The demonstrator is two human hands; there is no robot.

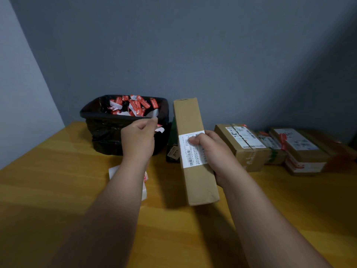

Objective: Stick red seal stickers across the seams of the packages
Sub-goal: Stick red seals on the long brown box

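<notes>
- The right hand (210, 151) has its grip clamped round a long, narrow cardboard package (195, 151), held upright at the centre of the frame with the thumb pressed on its white shipping label (190, 149).
- The left hand (138, 140) pinches a scrap of white backing paper with a bit of red (159, 129) at the rim of the black-lined waste bin (108, 120), upper left of centre; judging by that, a peeled backing is being thrown away.
- The bin already holds many red-and-white sticker scraps (133, 106), so much sealing seems done.
- At the right of the frame, the cardboard boxes (245, 146) on the table (58, 180) carry red stickers or tape; several look sealed.
- No red seal shows on the visible faces of the held package, so it likely still needs one.
- A white sticker sheet (144, 182) lies under the left forearm.
- A dark green box (172, 147) stands behind the held package.
- Readable writing: "P802" on the shipping label, beside a barcode; the rest is too small.
</notes>
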